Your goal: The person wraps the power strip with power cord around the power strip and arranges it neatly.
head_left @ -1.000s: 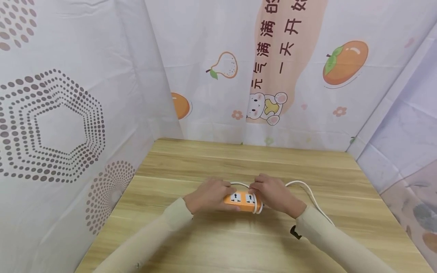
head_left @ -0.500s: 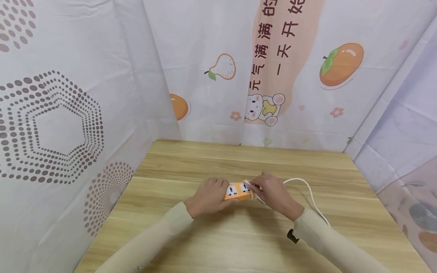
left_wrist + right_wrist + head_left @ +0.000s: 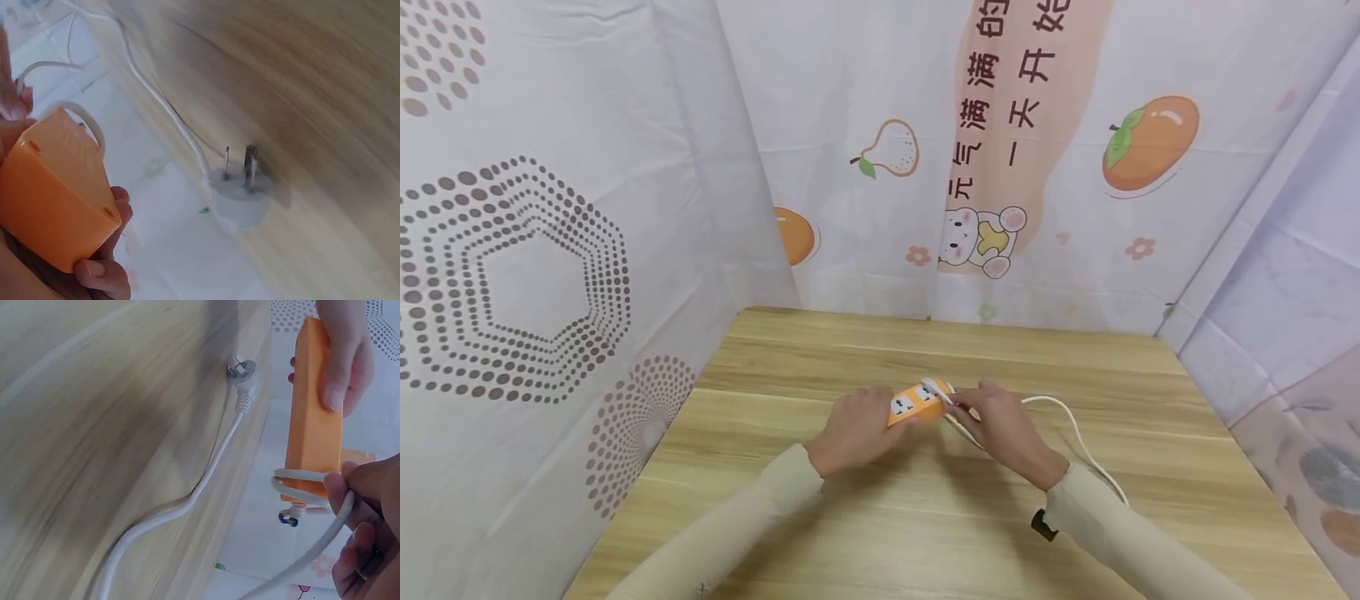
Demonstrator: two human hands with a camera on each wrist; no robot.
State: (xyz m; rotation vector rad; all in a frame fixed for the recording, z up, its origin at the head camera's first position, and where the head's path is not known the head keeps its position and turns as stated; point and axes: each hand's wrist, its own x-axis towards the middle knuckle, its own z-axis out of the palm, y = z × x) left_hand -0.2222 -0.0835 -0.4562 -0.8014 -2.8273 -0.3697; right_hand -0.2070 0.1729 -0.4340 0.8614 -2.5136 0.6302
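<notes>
An orange power strip (image 3: 917,405) with white sockets is held off the table, its right end angled away from the body. My left hand (image 3: 853,429) grips its left end, the thumb along the near side. White cord (image 3: 306,474) loops around the strip's other end. Just beside those loops, my right hand (image 3: 1011,429) pinches the cord between thumb and fingers. The plug (image 3: 240,200), its prongs bare, lies on the table in both wrist views. In the head view I cannot make out the plug.
The wood-grain table (image 3: 850,533) extends around both hands. A loose stretch of cord (image 3: 1078,433) curves over it to the right of my right hand. Printed curtains (image 3: 865,275) hang along the back and sides. A dark band (image 3: 1043,526) sits at the right wrist.
The power strip has shifted slightly left and away from me, and its right end has swung farther back. My right hand now pinches the cord nearer the front side of the strip.
</notes>
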